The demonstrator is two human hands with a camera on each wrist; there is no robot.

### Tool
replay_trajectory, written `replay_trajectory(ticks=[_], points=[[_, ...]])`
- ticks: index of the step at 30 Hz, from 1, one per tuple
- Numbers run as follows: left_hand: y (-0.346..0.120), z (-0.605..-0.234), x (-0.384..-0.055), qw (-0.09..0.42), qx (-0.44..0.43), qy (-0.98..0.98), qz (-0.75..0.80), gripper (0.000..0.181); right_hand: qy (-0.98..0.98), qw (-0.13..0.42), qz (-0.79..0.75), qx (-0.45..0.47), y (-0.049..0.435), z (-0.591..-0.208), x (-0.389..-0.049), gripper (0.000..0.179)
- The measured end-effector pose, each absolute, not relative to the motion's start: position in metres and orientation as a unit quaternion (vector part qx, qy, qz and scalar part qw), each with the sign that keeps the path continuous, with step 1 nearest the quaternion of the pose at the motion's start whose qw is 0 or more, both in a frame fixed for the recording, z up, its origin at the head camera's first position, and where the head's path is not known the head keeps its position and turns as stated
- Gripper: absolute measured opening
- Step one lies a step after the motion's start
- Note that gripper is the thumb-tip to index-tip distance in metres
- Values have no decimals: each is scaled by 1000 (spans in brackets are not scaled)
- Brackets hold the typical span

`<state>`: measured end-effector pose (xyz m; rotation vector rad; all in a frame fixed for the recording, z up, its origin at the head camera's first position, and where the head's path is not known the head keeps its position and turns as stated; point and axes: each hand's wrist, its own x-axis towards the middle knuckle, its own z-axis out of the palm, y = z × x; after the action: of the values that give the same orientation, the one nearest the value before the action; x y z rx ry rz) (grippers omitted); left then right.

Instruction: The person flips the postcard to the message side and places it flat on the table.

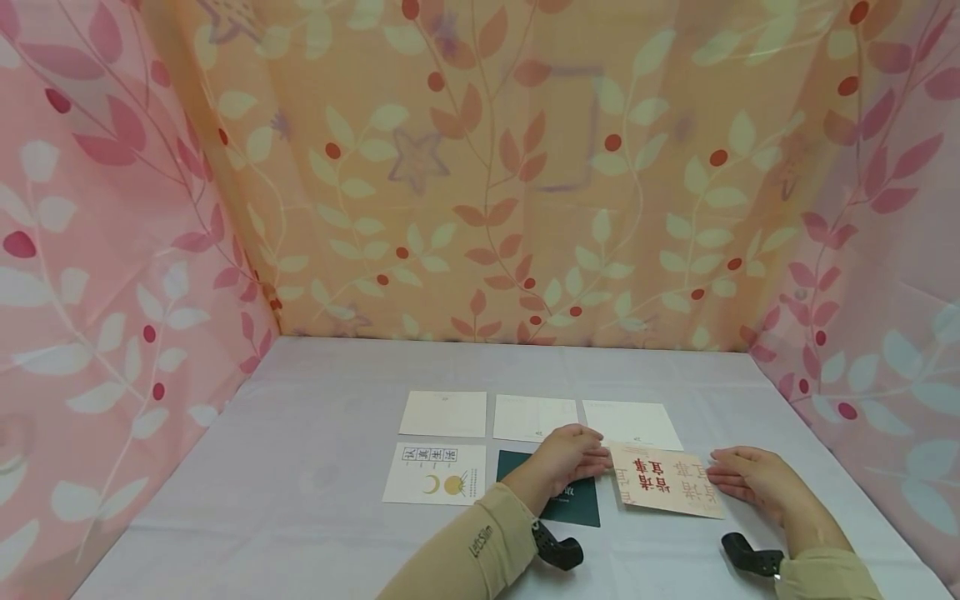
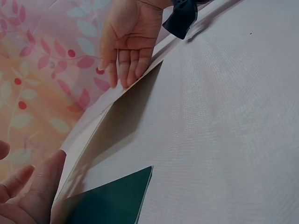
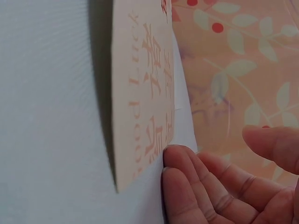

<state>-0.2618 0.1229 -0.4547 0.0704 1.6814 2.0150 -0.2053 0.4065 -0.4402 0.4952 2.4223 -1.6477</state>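
Note:
A cream postcard with red characters (image 1: 663, 487) is at the front right of the rows, between both hands. My left hand (image 1: 562, 462) has its fingers at the card's left edge, and my right hand (image 1: 761, 487) has straight fingers at the right edge. In the left wrist view a shadow lies beneath the card (image 2: 88, 140), so at least its near edge is off the cloth. The right wrist view shows right fingertips (image 3: 180, 182) close by the card's corner. Beneath my left wrist lies a dark green postcard (image 1: 581, 504), partly hidden.
A white postcard with a moon and sun (image 1: 408, 483) lies at front left. Behind, three pale postcards make a row: left (image 1: 442, 417), middle (image 1: 525, 417), right (image 1: 630, 425). White cloth (image 1: 262, 500) covers the table; patterned curtains (image 1: 487, 208) enclose three sides.

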Motion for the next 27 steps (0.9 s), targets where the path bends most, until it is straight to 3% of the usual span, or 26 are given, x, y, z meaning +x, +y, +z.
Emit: replay_trajectory(ticks=[16,27], points=[[134,-458,-263,234,4,667,707,13,813,88,-551,166,403,-438,-208,52],[139,-454,-261,217,1,697,684,21,815,90,-551,157,400,-437,-208,52]])
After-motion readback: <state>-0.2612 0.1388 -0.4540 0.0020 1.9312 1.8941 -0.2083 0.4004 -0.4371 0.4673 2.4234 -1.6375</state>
